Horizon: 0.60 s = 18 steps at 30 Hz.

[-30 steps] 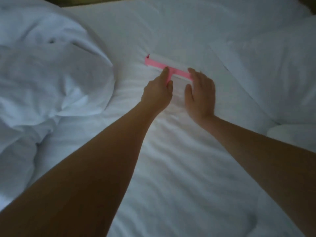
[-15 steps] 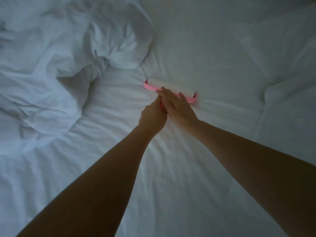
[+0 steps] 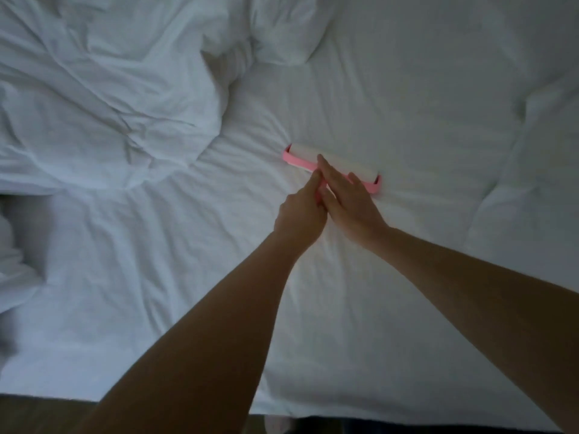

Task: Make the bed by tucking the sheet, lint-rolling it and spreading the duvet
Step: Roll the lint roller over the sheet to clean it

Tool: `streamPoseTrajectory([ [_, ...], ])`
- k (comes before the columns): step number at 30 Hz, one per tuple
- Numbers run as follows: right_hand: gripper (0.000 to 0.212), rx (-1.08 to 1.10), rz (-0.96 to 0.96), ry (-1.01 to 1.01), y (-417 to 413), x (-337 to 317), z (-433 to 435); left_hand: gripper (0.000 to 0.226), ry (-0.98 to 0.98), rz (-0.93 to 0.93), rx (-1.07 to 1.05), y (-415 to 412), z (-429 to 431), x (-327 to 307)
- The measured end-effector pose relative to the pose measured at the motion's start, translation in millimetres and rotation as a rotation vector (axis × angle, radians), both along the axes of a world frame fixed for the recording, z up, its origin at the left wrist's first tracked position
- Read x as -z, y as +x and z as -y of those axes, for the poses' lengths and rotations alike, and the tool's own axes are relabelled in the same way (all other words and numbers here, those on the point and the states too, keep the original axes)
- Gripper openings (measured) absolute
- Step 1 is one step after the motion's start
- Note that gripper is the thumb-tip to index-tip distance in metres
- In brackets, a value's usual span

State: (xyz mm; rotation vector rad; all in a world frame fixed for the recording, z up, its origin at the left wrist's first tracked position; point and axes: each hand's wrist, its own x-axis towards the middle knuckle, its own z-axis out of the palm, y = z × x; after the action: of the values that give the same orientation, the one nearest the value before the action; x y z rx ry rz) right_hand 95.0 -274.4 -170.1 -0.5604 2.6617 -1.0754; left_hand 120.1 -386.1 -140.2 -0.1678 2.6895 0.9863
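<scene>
I've drawn the lint roller (image 3: 332,166) back toward the frame's centre since a second ago, so another strip of sheet (image 3: 360,292) is rolled (plenty remains, I judge). My left hand (image 3: 300,216) is closed around its pink handle; my right hand (image 3: 349,200) lies flat and open across the frame, holding nothing. The bunched duvet (image 3: 103,98) fills the upper left, covering sheet I'll need to reach.

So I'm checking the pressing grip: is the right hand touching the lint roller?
Touching. The head view shows the right hand lying flat over the lint roller, fingers across its pink frame with no gap.
</scene>
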Motion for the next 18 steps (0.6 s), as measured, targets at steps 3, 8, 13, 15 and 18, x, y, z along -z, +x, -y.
streamPoseTrajectory([
  [3,0.054,0.051,-0.032,-0.036,53,0,21,0.049,-0.019,0.007,0.039,51,23,-5],
  [8,0.052,0.073,-0.09,-0.062,112,-22,42,0.047,0.036,0.005,0.037,126,53,-23],
  [13,0.034,0.497,-0.251,-0.035,117,-47,63,0.042,0.079,-0.05,-0.197,114,57,-35],
  [15,0.033,0.529,0.136,-0.005,101,-55,68,0.037,0.145,-0.048,-0.281,90,51,-39],
  [18,0.046,0.598,0.811,-0.4,61,-56,65,0.034,0.149,-0.028,-0.349,47,45,-42],
])
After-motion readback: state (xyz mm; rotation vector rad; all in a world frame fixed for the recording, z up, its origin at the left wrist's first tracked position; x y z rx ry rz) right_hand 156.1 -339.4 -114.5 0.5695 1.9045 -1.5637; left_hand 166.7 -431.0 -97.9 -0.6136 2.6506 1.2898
